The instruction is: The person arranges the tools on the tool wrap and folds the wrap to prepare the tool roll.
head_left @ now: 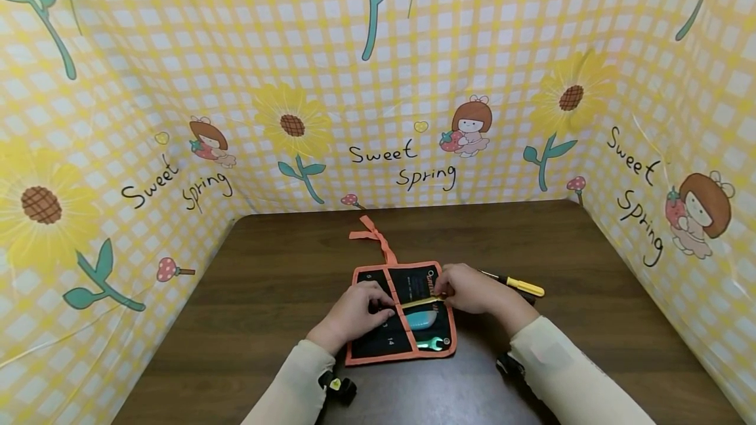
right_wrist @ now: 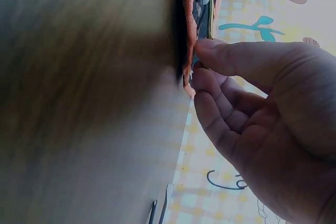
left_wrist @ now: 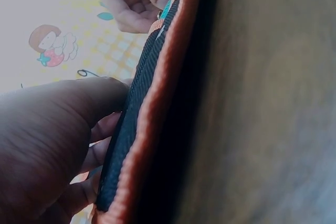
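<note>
A black tool pouch (head_left: 373, 344) with orange trim lies unfolded on the table. My left hand (head_left: 352, 312) is on its numbered left side, thumb and curled fingers holding the pocket by the orange band; in the left wrist view this hand (left_wrist: 47, 140) is at the pouch's near edge. A slim yellow tool (head_left: 416, 303) lies across the right side, its inner end at the band. My right hand (head_left: 469, 288) pinches its outer end; the right wrist view shows the thumb and fingers (right_wrist: 210, 51) closed there. Below it are a light-blue handled tool (head_left: 422, 320) and a green wrench (head_left: 432, 344).
Right of the pouch, partly behind the right forearm, lies a screwdriver with a yellow handle (head_left: 525, 286) beside a dark-handled one (head_left: 524, 296). An orange tie strap (head_left: 378, 236) stretches from the pouch's far edge. Yellow checked cloth (head_left: 378, 84) walls the table's back and sides.
</note>
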{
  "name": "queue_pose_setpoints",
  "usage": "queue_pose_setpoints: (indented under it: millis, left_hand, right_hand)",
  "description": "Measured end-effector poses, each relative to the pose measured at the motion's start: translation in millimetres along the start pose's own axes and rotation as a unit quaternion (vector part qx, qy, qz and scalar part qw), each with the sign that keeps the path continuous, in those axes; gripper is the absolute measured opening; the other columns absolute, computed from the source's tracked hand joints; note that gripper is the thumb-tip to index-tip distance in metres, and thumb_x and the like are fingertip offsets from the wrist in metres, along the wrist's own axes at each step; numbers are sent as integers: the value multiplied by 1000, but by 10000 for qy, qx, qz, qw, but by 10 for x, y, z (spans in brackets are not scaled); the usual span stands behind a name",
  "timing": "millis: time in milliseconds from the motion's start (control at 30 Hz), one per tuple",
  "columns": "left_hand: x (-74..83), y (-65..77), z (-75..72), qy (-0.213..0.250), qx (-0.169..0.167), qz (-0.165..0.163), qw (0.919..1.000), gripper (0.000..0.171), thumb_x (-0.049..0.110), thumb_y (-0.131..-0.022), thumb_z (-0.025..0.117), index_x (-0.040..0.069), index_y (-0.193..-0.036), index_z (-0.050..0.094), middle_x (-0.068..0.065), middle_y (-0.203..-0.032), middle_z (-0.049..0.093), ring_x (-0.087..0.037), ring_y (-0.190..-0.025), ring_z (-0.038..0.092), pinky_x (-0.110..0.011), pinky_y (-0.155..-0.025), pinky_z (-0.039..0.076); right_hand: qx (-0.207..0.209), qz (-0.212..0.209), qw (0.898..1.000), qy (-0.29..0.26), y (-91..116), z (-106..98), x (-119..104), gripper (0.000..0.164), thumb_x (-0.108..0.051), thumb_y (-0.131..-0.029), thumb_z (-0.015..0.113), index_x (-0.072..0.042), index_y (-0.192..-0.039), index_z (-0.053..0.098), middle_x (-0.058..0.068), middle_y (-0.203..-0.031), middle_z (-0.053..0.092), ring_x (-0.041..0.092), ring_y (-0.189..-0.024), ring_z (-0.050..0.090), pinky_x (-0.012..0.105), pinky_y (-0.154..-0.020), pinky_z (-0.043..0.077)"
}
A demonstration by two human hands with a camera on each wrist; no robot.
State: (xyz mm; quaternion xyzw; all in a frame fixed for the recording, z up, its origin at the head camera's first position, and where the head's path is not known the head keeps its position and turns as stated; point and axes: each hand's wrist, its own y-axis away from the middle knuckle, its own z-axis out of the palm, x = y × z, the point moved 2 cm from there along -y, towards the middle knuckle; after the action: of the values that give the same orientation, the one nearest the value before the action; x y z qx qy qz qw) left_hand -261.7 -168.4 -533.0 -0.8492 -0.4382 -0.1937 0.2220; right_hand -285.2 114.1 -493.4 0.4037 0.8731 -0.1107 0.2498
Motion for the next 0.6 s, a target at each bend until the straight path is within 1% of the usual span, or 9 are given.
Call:
queue_pose_setpoints:
  millis: [167,367,600]
  left_hand:
    - [-7,-8,14,-48,11,-27,10000,9,27,-95,81,28,-104,82,17,-94,64,-3,-84,57,-27,-77,52]
    - [-12,-8,24,-74,32,-58,10000,8,28,-95,81,29,-103,82,18,-93,63,-3,-84,57,-28,-77,52]
    - [-5,-12,24,-114,90,-10,9999,6,29,-95,81,29,-101,82,19,-92,63,-3,-83,56,-28,-77,52]
  right_hand:
    - [-112,-39,9999,-12,-36,13,-35,23,6,-87,78,-12,-101,78,-1,-101,63,14,-85,61,33,-75,53]
    - [-148,-98,9998,9,-44,17,-64,24,10,-86,75,-10,-100,77,0,-100,64,15,-84,62,32,-74,54]
    - [-187,-128,9997,-49,-62,37,-89,26,12,-86,73,-9,-100,77,0,-100,64,15,-85,62,31,-74,54]
